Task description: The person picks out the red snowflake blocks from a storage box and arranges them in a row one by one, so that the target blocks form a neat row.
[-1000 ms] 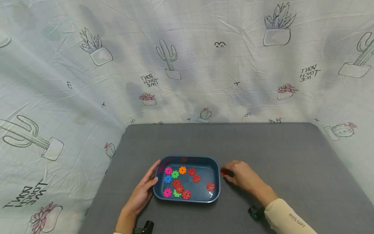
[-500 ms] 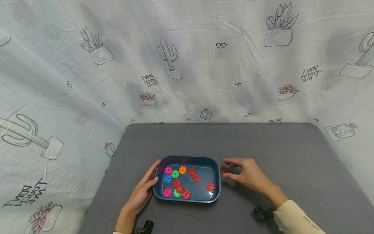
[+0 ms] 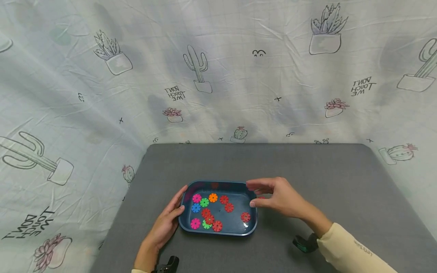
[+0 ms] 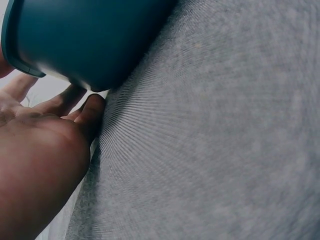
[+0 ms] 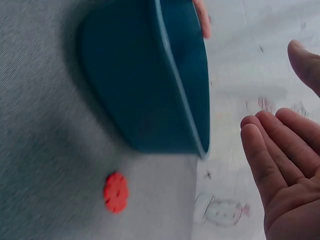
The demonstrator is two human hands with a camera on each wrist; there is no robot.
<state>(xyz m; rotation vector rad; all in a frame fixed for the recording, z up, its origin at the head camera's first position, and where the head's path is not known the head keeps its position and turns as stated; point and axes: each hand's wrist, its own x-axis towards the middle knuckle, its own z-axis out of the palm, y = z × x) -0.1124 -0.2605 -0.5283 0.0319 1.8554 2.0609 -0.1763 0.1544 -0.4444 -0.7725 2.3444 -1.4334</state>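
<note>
My left hand (image 3: 164,225) rests against the left end of a dark blue tray (image 3: 232,220), fingers extended along its outside wall and thumb at the rim. In the left wrist view those fingers touch the tray wall (image 4: 90,45) low down. Inside lie several small notched plastic discs, among them an orange disc (image 3: 213,197), a blue disc (image 3: 196,207) and a lone red disc (image 3: 245,217). My right hand (image 3: 278,197) hovers at the tray's right rim, fingers straight and thumb apart, holding nothing. Another red disc (image 5: 116,192) lies on the table just outside the tray, mostly hidden by that hand in the head view.
The grey table (image 3: 324,170) extends around the tray. Behind and beside it hangs a white cloth (image 3: 225,76) printed with cacti. A black wrist device (image 3: 305,242) sits by the right sleeve, and another black device (image 3: 167,265) by the left wrist.
My right hand, earlier at the red disc outside the tray, has lifted away from it and moved left to the rim with fingers spread. The disc stays on the table; the left hand is still.
</note>
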